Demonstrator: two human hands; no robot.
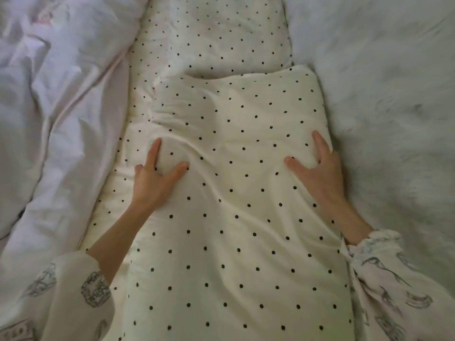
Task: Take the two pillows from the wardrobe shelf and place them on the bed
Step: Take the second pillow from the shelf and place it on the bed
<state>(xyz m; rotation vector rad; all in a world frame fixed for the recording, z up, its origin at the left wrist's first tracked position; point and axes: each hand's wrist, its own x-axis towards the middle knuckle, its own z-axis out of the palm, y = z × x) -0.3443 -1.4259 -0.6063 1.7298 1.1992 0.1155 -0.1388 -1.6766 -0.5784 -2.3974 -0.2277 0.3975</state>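
Two cream, black-dotted soft pillows lie on the bed: the near pillow (234, 193) overlaps the far pillow (209, 38). Left hand (157, 178) and right hand (317, 168) press flat on the near one, each grip spread apart, clutching nothing. Risk now: uneven pushing could slide it toward the crumpled white duvet (61, 94) or fluffy white blanket (394, 94).

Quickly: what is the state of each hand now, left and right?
Left hand: open, fingers spread, pressing on the near polka-dot pillow.
Right hand: open, fingers spread, pressing on the same pillow.
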